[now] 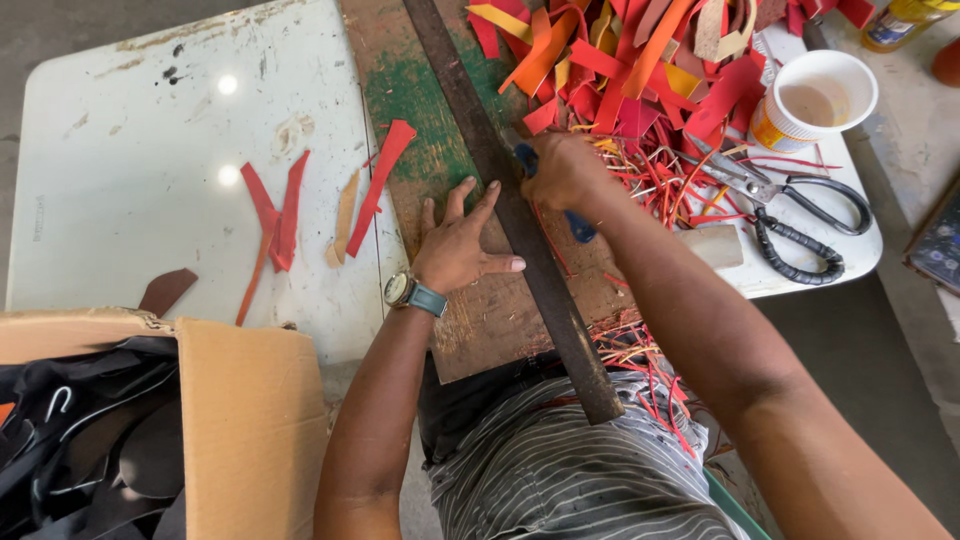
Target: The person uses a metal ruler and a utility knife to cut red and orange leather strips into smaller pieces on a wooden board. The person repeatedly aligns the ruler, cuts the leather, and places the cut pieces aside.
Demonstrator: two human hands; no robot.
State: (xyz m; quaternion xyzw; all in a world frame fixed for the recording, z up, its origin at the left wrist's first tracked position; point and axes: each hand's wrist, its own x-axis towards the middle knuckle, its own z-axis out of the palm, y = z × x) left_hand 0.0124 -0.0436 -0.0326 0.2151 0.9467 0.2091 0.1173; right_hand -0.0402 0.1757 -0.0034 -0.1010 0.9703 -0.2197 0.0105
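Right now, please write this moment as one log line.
left hand: flat on metal ruler, wooden board | right hand: grip on blue-handled knife beside ruler | scissors: untouched

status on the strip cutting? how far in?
Done: thin red offcuts litter the board edge, and cut strips are heaped at the top. In hand: left hand presses the metal straightedge onto the board; right hand draws a blue-handled knife along it. Left: cannot tell how much remains uncut.

My one head camera looks steeply down, close over the white table [150,150], probably facing twelve o'clock across it.
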